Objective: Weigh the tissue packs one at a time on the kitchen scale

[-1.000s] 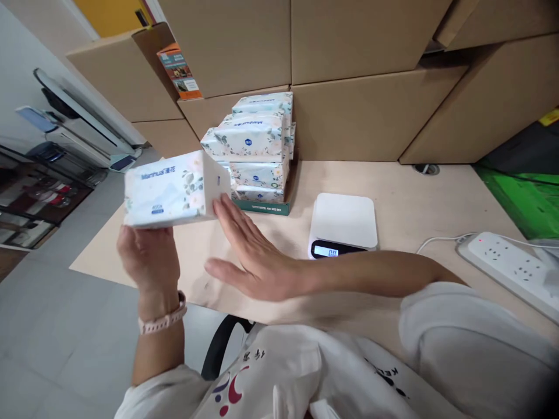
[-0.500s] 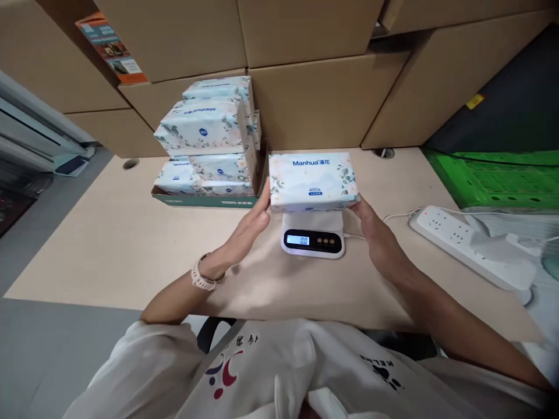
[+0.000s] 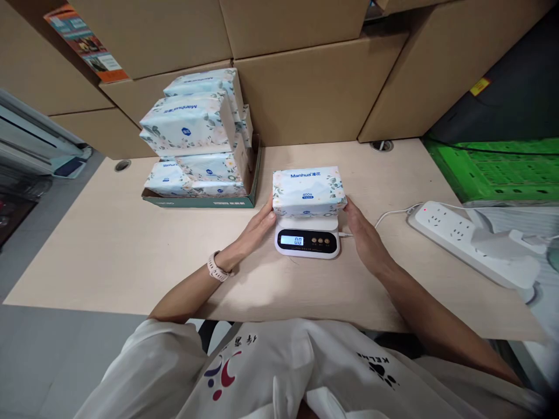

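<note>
A pack of tissues [image 3: 308,192] with a blue and white floral wrap is held between both hands, over the back part of a white digital scale [image 3: 307,254]. My left hand [image 3: 257,230] presses its left end, a pale watch on the wrist. At the opposite end, my right hand [image 3: 365,238] grips the pack with fingers partly hidden behind it. The scale's lit display [image 3: 292,240] reads 0.0. Whether the pack touches the weighing plate I cannot tell.
Left of the scale, a green open carton [image 3: 196,202] holds several stacked tissue packs [image 3: 187,125]. Large cardboard boxes [image 3: 301,93] line the back of the table [image 3: 131,256]. On the right lie a white power strip [image 3: 471,244] with cables and a green plastic crate [image 3: 502,171].
Both hands have lowered the tissue pack toward the scale. The head view has shifted slightly. The display still reads 0.0.
</note>
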The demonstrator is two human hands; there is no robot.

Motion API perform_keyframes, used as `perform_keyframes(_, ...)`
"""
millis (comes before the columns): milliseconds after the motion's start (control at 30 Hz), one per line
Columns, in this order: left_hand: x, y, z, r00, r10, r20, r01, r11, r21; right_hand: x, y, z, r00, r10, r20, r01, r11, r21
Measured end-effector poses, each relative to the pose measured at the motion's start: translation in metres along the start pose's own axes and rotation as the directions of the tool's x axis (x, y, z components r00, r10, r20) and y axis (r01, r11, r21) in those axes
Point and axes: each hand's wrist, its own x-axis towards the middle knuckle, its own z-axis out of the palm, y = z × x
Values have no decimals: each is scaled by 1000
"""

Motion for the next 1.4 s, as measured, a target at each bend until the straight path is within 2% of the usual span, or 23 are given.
perform_keyframes(67,-2,-8,0,1000,-8,-23,8,1000,3,-1,10,0,995,-33,-95,34,999,14)
perform_keyframes(133,-7,-18,-1,997,-32,-66,31,999,-17,-2,19,-1,971,-95,-219,103,994,24)
perform_keyframes(267,-16,-33,-7,983,-68,-171,51,994,-100,-4,28,-6,869,-210,-447,221,975,-28)
perform_keyframes(400,-19,-30,-10,979,-62,-197,39,992,-119,-1,29,-9,787,-219,-577,246,969,-33)
perform_keyframes(500,-19,-25,-9,981,-63,-186,39,991,-129,0,28,-9,767,-227,-600,275,961,-11)
perform_keyframes(667,-19,-24,-8,981,-63,-186,37,989,-142,0,27,-10,776,-202,-598,232,972,-27)
perform_keyframes(833,-20,-21,-8,980,-60,-192,33,989,-142,0,25,-10,767,-209,-607,262,965,-1)
perform_keyframes(967,-20,-20,-8,979,-60,-193,34,990,-136,0,25,-11,776,-212,-594,241,970,-31)
perform_keyframes(1400,-20,-15,-7,981,-77,-175,53,989,-136,2,35,-11,765,-244,-596,308,951,7)
